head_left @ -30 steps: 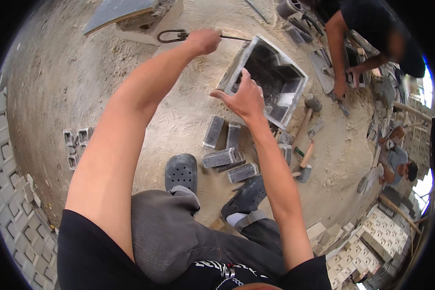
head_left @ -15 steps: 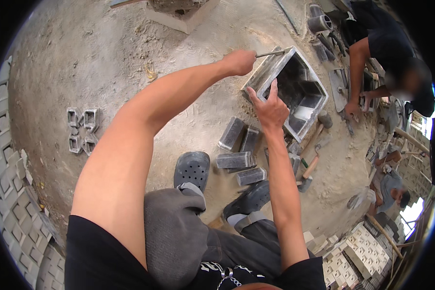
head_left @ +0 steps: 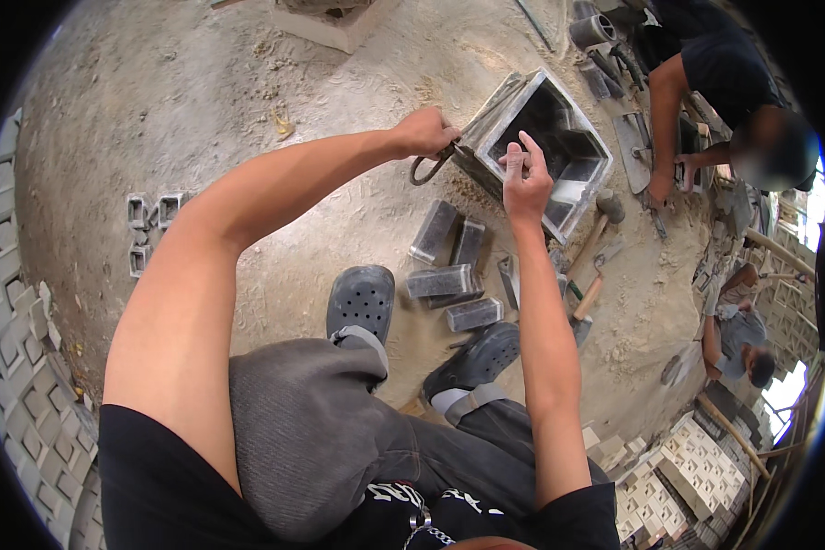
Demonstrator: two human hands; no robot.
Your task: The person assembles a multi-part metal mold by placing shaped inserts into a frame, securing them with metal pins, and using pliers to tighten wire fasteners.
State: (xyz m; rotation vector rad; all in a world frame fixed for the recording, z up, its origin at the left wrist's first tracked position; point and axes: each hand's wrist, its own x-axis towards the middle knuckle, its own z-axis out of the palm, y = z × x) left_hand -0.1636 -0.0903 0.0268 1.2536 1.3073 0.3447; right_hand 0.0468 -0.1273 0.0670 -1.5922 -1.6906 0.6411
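A box-shaped metal mould (head_left: 581, 117) with a pale, dusty rim and a dark hollow inside lies tilted on the sandy floor. Near its left wall, my left hand (head_left: 425, 133) is closed around a bent metal rod (head_left: 416, 174), whose curved end loops out below the fingers. My right hand (head_left: 527, 186) is in front of the mould's opening, palm partly turned up, index finger and thumb raised and the other fingers curled. Nothing shows in it. Whether it touches the mould I cannot tell.
Several grey metal blocks (head_left: 444, 280) lie between my shoes and the mould. Beside them are a mallet (head_left: 610, 206) and a wooden-handled tool (head_left: 588, 298). Small square frames (head_left: 170, 211) stand at left. One co-worker (head_left: 720, 64) bends over tools at right; another person (head_left: 742, 335) is farther off.
My left hand has drawn the rod off the mould's upper edge, left and toward me. My right hand has shifted from the mould's left rim to in front of its opening, fingers more curled.
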